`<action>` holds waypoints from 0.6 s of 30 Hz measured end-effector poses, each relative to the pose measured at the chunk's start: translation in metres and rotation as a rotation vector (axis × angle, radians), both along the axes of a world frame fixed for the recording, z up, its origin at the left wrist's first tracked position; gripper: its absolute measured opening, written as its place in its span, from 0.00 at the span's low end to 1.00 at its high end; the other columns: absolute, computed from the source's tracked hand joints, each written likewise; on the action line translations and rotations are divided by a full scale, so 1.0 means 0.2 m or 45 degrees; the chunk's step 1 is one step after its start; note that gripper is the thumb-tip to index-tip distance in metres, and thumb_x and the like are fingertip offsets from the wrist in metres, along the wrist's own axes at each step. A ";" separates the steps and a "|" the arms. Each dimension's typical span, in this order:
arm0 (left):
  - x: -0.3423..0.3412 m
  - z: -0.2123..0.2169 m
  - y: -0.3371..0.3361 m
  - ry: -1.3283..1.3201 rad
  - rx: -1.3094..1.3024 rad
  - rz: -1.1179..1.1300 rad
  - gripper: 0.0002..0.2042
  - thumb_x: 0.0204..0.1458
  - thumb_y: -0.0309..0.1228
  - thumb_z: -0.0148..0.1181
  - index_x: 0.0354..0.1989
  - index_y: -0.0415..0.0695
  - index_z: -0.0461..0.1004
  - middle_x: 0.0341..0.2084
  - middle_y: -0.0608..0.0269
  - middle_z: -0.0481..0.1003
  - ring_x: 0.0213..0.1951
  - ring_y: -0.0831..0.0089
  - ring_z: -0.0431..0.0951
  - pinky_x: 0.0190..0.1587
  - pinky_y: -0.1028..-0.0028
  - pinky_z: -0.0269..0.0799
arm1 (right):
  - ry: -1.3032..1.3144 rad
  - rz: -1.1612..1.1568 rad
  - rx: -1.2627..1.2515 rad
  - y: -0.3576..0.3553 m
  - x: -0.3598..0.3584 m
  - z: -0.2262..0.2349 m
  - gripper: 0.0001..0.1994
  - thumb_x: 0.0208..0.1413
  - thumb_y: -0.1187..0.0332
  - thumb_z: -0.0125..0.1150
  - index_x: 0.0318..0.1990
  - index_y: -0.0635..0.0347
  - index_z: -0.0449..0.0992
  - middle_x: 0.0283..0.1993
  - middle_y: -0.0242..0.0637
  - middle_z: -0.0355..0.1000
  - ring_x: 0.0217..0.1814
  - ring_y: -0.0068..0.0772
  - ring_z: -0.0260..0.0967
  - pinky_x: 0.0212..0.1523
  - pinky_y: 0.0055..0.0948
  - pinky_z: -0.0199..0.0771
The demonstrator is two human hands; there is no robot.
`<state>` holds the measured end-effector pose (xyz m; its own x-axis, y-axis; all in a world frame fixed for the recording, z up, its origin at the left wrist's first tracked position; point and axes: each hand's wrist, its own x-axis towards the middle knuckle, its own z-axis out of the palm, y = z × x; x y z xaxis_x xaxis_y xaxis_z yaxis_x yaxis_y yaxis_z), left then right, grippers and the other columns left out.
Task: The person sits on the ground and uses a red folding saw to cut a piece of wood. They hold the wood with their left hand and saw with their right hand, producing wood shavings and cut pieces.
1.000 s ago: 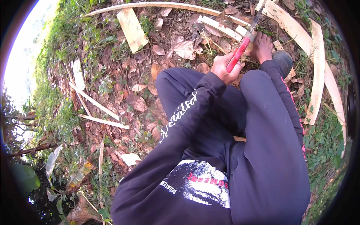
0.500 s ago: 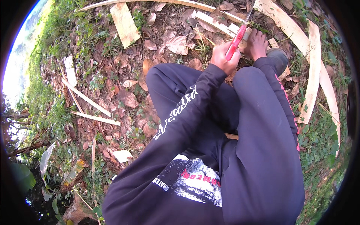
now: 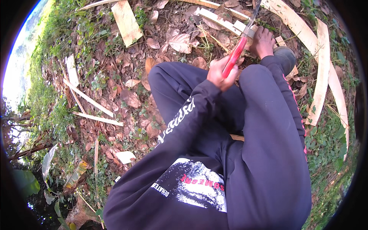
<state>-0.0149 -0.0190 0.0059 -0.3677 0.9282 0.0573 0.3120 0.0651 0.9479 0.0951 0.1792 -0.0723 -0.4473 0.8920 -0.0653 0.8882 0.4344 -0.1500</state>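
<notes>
The left forearm, in a black sleeve with white lettering, reaches up and inward, its left hand (image 3: 219, 72) closed firmly around the red handle of a narrow-bladed metal hand tool (image 3: 234, 57), while the right arm stretches forward past the knee, the right hand (image 3: 263, 43) low with fingers bent. The tool's blade points away above the left fist, crossing a pale squared wooden piece (image 3: 239, 26) just beside the right fingers, whose grip cannot be told. Around them, leaf-strewn soil (image 3: 111, 74) bears long curved pale planks (image 3: 321, 76), a flat rectangular board (image 3: 127, 23) and green plants (image 3: 53, 115).
</notes>
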 end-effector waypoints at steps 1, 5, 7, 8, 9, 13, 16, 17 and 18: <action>-0.01 0.02 -0.13 -0.032 -0.022 -0.031 0.10 0.50 0.24 0.60 0.40 0.34 0.75 0.12 0.61 0.66 0.14 0.65 0.67 0.22 0.67 0.62 | -0.010 -0.003 -0.010 0.02 0.01 0.02 0.42 0.34 0.57 0.81 0.55 0.64 0.61 0.55 0.49 0.64 0.62 0.52 0.61 0.57 0.50 0.61; 0.03 0.15 -0.53 -0.166 -0.143 0.010 0.12 0.49 0.23 0.55 0.42 0.33 0.76 0.12 0.59 0.65 0.14 0.67 0.70 0.21 0.70 0.62 | -0.024 0.013 -0.050 -0.02 0.00 0.06 0.42 0.35 0.58 0.81 0.55 0.63 0.60 0.55 0.51 0.63 0.62 0.55 0.60 0.58 0.53 0.60; 0.05 0.10 -0.43 0.035 -0.049 -0.062 0.06 0.49 0.23 0.56 0.33 0.35 0.73 0.12 0.58 0.65 0.13 0.64 0.69 0.22 0.67 0.61 | -0.016 0.035 -0.047 -0.01 -0.01 0.04 0.43 0.34 0.57 0.82 0.55 0.64 0.60 0.55 0.51 0.64 0.62 0.55 0.60 0.58 0.54 0.60; 0.06 0.05 -0.37 -0.055 0.033 0.021 0.04 0.49 0.23 0.56 0.28 0.36 0.69 0.12 0.57 0.64 0.13 0.61 0.68 0.21 0.65 0.60 | -0.046 0.006 -0.123 0.02 -0.03 0.05 0.45 0.32 0.56 0.83 0.55 0.65 0.60 0.54 0.51 0.64 0.62 0.56 0.61 0.59 0.54 0.61; 0.06 0.03 -0.35 -0.023 0.040 0.027 0.03 0.49 0.22 0.56 0.28 0.36 0.69 0.10 0.57 0.63 0.12 0.60 0.67 0.21 0.64 0.59 | -0.056 0.008 -0.117 0.04 -0.05 0.05 0.45 0.31 0.55 0.83 0.55 0.65 0.60 0.54 0.52 0.64 0.62 0.56 0.61 0.59 0.53 0.61; -0.07 0.01 -0.39 0.442 0.222 0.002 0.07 0.45 0.20 0.62 0.32 0.37 0.73 0.23 0.57 0.70 0.21 0.58 0.69 0.24 0.63 0.63 | -0.094 -0.008 -0.110 0.03 -0.02 0.07 0.44 0.31 0.56 0.83 0.54 0.65 0.61 0.54 0.52 0.65 0.62 0.56 0.61 0.60 0.51 0.62; -0.18 0.04 -0.49 0.674 0.211 -0.115 0.18 0.44 0.20 0.69 0.44 0.34 0.73 0.33 0.55 0.72 0.28 0.63 0.71 0.30 0.68 0.65 | -0.065 0.013 -0.075 0.01 -0.02 0.05 0.41 0.35 0.58 0.81 0.54 0.64 0.60 0.55 0.51 0.64 0.63 0.54 0.60 0.59 0.51 0.61; -0.21 0.05 -0.50 0.818 0.258 -0.175 0.20 0.44 0.20 0.69 0.47 0.34 0.72 0.32 0.56 0.71 0.28 0.64 0.70 0.31 0.69 0.65 | -0.048 0.005 -0.070 0.01 -0.02 0.06 0.42 0.34 0.58 0.81 0.54 0.64 0.60 0.55 0.51 0.64 0.63 0.54 0.60 0.59 0.51 0.61; -0.21 0.08 -0.52 0.770 0.245 -0.140 0.19 0.44 0.20 0.69 0.46 0.35 0.73 0.32 0.56 0.71 0.27 0.65 0.70 0.31 0.69 0.65 | -0.032 -0.004 -0.067 0.00 -0.01 0.07 0.43 0.34 0.58 0.82 0.54 0.65 0.60 0.55 0.51 0.64 0.63 0.54 0.60 0.59 0.51 0.61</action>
